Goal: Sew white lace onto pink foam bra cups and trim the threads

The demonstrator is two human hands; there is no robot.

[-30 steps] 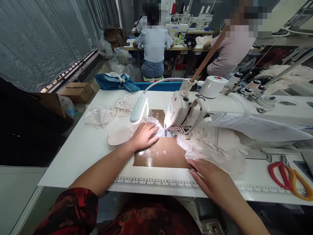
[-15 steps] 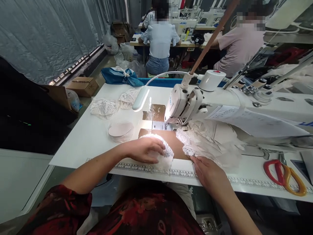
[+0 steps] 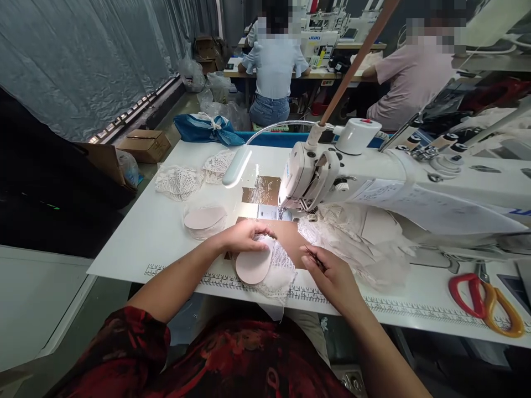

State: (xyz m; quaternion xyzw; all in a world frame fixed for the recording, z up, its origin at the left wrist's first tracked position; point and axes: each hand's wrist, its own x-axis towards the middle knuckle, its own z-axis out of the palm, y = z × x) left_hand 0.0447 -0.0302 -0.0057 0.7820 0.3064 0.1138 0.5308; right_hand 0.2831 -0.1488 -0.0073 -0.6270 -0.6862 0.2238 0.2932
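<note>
My left hand (image 3: 243, 236) is closed on a white lace cup piece (image 3: 274, 271) with a pale pink oval pad (image 3: 253, 267) lying on it, near the table's front edge. My right hand (image 3: 332, 273) is in a pinch just right of the lace piece, gripping a small thin dark thing I cannot make out. Both hands sit in front of the white sewing machine (image 3: 323, 177), whose needle area is lit by a gooseneck lamp (image 3: 236, 166). A heap of white lace and pale fabric (image 3: 357, 237) lies under the machine arm to the right.
More lace pieces (image 3: 178, 181) and a stack of pink pads (image 3: 203, 219) lie at the left of the white table (image 3: 136, 237). Red and orange scissors (image 3: 485, 304) rest at the right. A printed ruler (image 3: 373, 304) runs along the front edge. Two people sit at machines behind.
My left hand pulled the lace piece from the needle toward the front edge and turned it so the pink pad shows. My right hand left the fabric heap and closed into a pinch.
</note>
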